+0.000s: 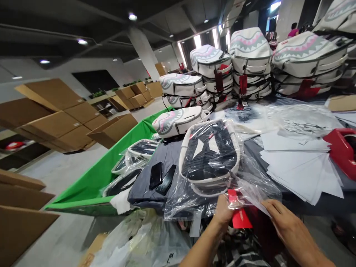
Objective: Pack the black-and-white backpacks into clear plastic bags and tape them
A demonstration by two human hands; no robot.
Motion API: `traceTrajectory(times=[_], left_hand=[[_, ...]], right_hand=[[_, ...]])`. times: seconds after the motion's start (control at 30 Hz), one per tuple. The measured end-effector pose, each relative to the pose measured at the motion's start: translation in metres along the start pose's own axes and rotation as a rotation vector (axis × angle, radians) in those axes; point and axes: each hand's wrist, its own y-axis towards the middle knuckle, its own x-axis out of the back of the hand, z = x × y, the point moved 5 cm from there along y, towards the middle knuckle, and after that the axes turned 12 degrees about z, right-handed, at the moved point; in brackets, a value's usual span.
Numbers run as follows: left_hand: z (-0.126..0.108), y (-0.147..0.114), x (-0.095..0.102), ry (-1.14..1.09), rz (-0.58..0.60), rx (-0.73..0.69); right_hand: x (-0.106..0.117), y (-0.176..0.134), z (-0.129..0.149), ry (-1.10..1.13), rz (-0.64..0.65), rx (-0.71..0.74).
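While the backpack [211, 163] lies dark panel up inside a clear plastic bag [179, 202] on the table [254, 152], the right hand [287, 220] pinches the bag's near edge, apparently for tautness, the left hand [223, 209], beside the red tag [241, 218], having an indeterminable grip.

Table [349, 184]: dark-topped
Left: phones [156, 175] on cloth [139, 193]
Near: bagged backpack [210, 157]
Right: white sheets [299, 178], red object [339, 150]
Far: stacked backpacks [250, 50]

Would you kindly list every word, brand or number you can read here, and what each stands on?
No text can be read with certainty.
Red tag: pale marking, too small and blurred to read.
Lower plastic bag: dark mark, illegible.
Cardboard box at bottom: printed mark, illegible.
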Motion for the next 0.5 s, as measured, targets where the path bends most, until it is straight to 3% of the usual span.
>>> traceTrajectory(times=[0.13,0.33,0.5], left_hand=[[-0.007,-0.004,-0.002,0.059,-0.014,-0.049],[0.005,-0.001,-0.010,0.128,0.027,-0.058],[-0.001,-0.008,0.007,0.190,0.023,-0.055]], right_hand=[[0.000,-0.009,0.005,0.002,-0.012,-0.050],[-0.005,-0.040,0.005,-0.126,-0.083,-0.027],[-0.003,-0.038,0.002,0.178,-0.070,-0.102]])
